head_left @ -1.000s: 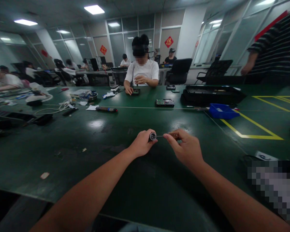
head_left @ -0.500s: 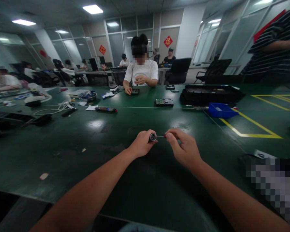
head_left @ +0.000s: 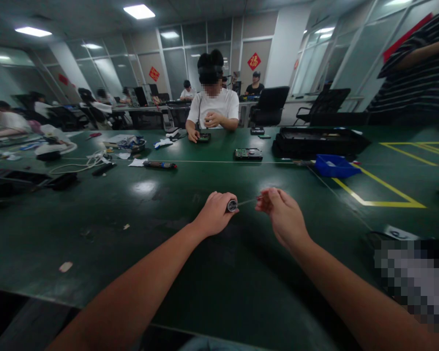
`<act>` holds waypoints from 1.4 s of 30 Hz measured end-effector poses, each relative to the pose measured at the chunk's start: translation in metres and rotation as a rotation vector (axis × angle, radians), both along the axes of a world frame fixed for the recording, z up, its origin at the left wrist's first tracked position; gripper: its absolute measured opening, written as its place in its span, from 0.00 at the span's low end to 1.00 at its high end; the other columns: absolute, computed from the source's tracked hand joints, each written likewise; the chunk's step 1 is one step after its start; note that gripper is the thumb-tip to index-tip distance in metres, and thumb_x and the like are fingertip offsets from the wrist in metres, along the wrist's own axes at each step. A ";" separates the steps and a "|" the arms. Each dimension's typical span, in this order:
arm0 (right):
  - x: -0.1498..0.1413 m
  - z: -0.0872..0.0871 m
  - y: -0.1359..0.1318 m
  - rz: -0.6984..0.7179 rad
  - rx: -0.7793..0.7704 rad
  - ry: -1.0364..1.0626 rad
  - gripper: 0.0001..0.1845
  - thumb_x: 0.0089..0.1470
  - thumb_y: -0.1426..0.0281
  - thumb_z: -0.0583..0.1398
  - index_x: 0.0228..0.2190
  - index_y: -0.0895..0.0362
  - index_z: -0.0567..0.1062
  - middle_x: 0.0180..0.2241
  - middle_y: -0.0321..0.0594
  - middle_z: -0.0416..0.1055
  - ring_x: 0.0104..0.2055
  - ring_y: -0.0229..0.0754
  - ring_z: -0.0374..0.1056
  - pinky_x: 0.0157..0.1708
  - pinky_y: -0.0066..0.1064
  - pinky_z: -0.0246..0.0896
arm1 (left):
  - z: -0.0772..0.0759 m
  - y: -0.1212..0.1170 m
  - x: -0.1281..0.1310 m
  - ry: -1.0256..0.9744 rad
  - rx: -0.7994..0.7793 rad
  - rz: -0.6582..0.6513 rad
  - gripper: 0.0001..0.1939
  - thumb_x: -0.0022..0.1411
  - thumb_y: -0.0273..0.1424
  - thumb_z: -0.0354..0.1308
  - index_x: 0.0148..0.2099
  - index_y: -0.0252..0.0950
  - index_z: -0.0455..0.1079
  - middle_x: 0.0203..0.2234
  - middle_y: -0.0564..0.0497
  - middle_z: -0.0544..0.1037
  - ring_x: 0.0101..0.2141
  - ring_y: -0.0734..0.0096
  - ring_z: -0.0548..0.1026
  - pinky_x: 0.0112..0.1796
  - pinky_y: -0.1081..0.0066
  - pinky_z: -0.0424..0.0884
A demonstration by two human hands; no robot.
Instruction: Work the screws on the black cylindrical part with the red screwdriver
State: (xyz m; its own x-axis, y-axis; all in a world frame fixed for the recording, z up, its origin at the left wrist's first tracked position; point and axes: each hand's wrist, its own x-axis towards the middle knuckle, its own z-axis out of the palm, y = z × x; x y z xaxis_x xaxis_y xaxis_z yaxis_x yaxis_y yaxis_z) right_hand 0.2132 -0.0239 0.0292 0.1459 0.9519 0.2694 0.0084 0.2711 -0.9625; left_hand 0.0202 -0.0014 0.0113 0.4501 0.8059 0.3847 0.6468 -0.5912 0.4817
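My left hand [head_left: 215, 214] is closed around a short black cylinder [head_left: 232, 205]. Its round, silver-rimmed end faces me, and the fingers hide the rest of its body. At the right of the cylinder, a thin metal rod [head_left: 247, 201] runs toward my right hand [head_left: 280, 209]. The fingertips of that hand are pinched on the rod's far end, where a bit of red shows; the grip itself is blurred. Both hands are raised over the green table [head_left: 190, 282], a short gap apart.
Across the table a person in a white shirt [head_left: 219, 105] handles a small board. A hard drive [head_left: 249, 154], a long black case [head_left: 318, 141] and a blue tray [head_left: 336, 166] lie beyond my hands. Left of them are a pen-like tool [head_left: 160, 165] and cables [head_left: 95, 163].
My right hand has shifted slightly right and up, away from the cylinder, and turned, its fingers now bunched. My left hand has barely moved.
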 end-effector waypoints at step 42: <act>0.002 0.003 0.001 0.056 -0.004 0.043 0.16 0.61 0.55 0.55 0.34 0.55 0.71 0.28 0.39 0.71 0.29 0.41 0.71 0.34 0.38 0.71 | 0.001 -0.001 0.001 -0.040 0.006 0.006 0.06 0.64 0.30 0.58 0.44 0.38 0.66 0.38 0.50 0.75 0.40 0.63 0.70 0.49 0.60 0.64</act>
State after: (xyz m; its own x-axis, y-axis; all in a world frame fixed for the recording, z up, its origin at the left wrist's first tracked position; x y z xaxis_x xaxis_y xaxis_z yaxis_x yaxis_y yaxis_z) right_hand 0.2148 -0.0224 0.0317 0.1038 0.9600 0.2602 -0.0485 0.2661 -0.9627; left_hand 0.0215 -0.0025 0.0127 0.4291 0.8063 0.4071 0.6306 -0.5901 0.5041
